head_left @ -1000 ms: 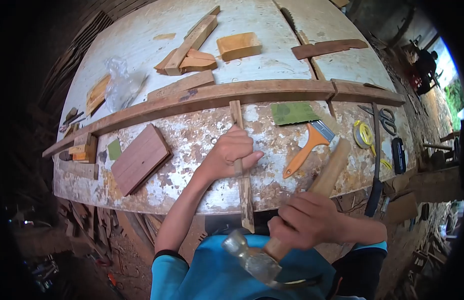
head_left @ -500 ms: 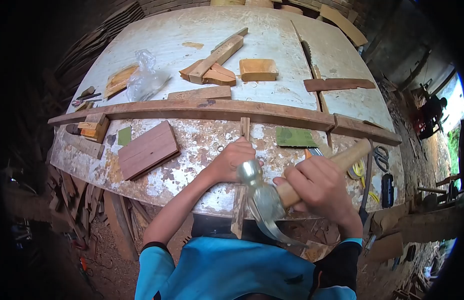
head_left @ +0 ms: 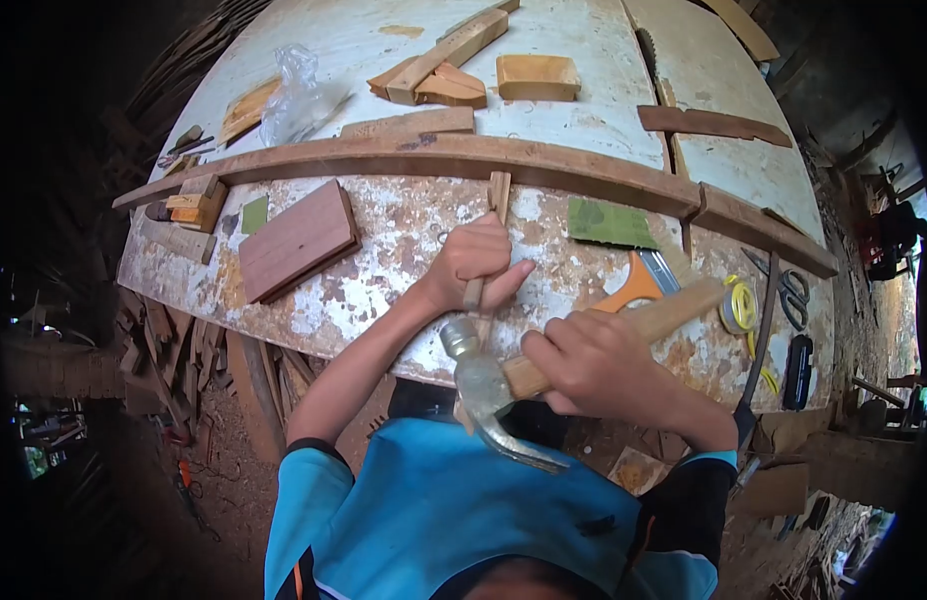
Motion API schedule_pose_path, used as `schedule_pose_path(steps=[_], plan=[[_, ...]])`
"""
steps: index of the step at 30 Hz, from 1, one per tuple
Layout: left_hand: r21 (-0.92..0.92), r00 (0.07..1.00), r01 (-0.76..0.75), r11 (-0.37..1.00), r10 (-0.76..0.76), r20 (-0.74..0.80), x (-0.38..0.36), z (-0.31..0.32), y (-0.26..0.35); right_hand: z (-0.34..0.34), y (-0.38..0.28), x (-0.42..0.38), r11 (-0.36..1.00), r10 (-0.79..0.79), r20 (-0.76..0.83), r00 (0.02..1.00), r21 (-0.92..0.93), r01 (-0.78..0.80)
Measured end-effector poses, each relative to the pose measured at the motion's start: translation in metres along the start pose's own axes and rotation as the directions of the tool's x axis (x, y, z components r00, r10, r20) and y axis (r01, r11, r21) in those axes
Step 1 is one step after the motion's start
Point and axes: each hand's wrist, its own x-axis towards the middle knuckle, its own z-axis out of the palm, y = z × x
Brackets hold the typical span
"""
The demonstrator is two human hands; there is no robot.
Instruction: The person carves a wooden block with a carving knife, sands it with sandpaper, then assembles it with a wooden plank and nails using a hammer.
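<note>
My right hand [head_left: 606, 368] is closed round the wooden handle of a claw hammer [head_left: 481, 388]. The hammer's metal head hangs near the bench's front edge, below my left hand, with its claw toward my body. My left hand [head_left: 472, 262] is wrapped round a narrow wooden strip [head_left: 500, 192], its thumb stretched out to the right. The strip lies front to back on the bench, its far end near a long wooden beam [head_left: 404, 155]. Part of the strip is hidden by the hand and hammer.
On the worn workbench [head_left: 384, 275] lie a reddish-brown board [head_left: 296, 240], a green piece [head_left: 612, 222], an orange-handled tool [head_left: 634, 285], a yellow tape roll [head_left: 739, 305], scissors [head_left: 794, 298] and a black tool [head_left: 798, 372]. Wood blocks [head_left: 539, 77] and a plastic bag [head_left: 292, 100] sit beyond the beam.
The hammer head has shifted down and left, away from my left hand, uncovering the orange-handled tool. My left thumb now sticks out. The bench appears higher because the view has tilted.
</note>
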Motion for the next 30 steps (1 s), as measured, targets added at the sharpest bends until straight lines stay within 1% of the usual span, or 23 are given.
schedule_pose_path(steps=[2,3,6,7,10,11,14,15,16,18,19,22,23,26,27,30], plan=[[0.008,1.0,0.014,1.0,-0.014,-0.003,-0.003,-0.001,-0.002,0.011,-0.005,0.0,0.989,-0.123,-0.081,0.989,-0.094,0.115],[0.011,1.0,0.002,1.0,-0.002,-0.021,0.001,-0.001,0.001,0.011,-0.008,-0.001,0.968,-0.206,-0.126,0.97,-0.173,0.183],[-0.002,1.0,0.002,1.0,-0.002,-0.022,-0.001,-0.001,0.0,0.005,-0.014,-0.005,0.972,-0.214,-0.089,0.973,-0.119,0.203],[0.001,0.999,-0.002,1.0,0.002,-0.032,-0.002,0.0,0.0,0.003,-0.011,-0.001,0.989,-0.147,-0.072,0.986,-0.031,0.146],[-0.014,0.999,0.036,0.999,-0.036,-0.007,0.0,-0.003,0.002,0.014,0.003,0.003,0.997,0.061,0.019,0.998,-0.048,-0.06],[-0.013,1.0,0.01,1.0,-0.01,-0.023,0.0,-0.002,0.001,0.008,-0.001,0.003,0.998,0.063,0.088,0.994,-0.013,-0.062],[-0.014,0.999,-0.018,1.0,0.018,-0.027,0.001,-0.002,-0.001,0.0,-0.023,-0.003,0.997,-0.057,-0.092,0.994,0.038,0.061],[-0.013,1.0,0.002,1.0,-0.002,-0.024,0.001,-0.002,0.0,-0.007,-0.023,-0.006,0.999,-0.031,0.032,0.999,0.042,0.03],[-0.014,1.0,0.006,1.0,-0.006,-0.026,0.001,-0.002,0.001,-0.007,-0.019,-0.005,0.997,0.063,0.096,0.993,0.046,-0.068],[-0.014,1.0,0.006,1.0,-0.007,-0.022,0.002,-0.003,0.001,-0.007,-0.008,0.003,0.965,0.249,0.212,0.945,0.034,-0.262],[-0.014,1.0,0.01,1.0,-0.011,-0.011,-0.001,-0.003,0.002,-0.007,-0.004,0.003,0.961,0.246,0.271,0.931,0.053,-0.27],[-0.018,1.0,0.001,1.0,-0.001,0.001,0.002,-0.002,-0.003,-0.015,-0.02,0.0,0.995,0.075,0.142,0.987,0.047,-0.083],[-0.026,1.0,0.012,1.0,-0.012,0.002,0.001,-0.002,-0.002,-0.014,-0.028,-0.006,0.999,0.027,0.177,0.984,0.018,-0.031],[-0.032,1.0,0.016,0.999,-0.016,-0.007,0.003,-0.004,-0.001,-0.017,-0.026,-0.005,0.988,-0.092,0.178,0.98,0.142,0.067],[-0.034,1.0,0.012,0.999,-0.013,-0.01,0.003,-0.004,0.0,-0.008,-0.02,-0.007,0.991,0.047,0.278,0.959,0.108,-0.08],[-0.039,1.0,0.008,0.999,-0.009,-0.017,0.001,-0.002,-0.004,-0.001,-0.007,-0.003,0.97,0.216,0.256,0.942,0.052,-0.237]])
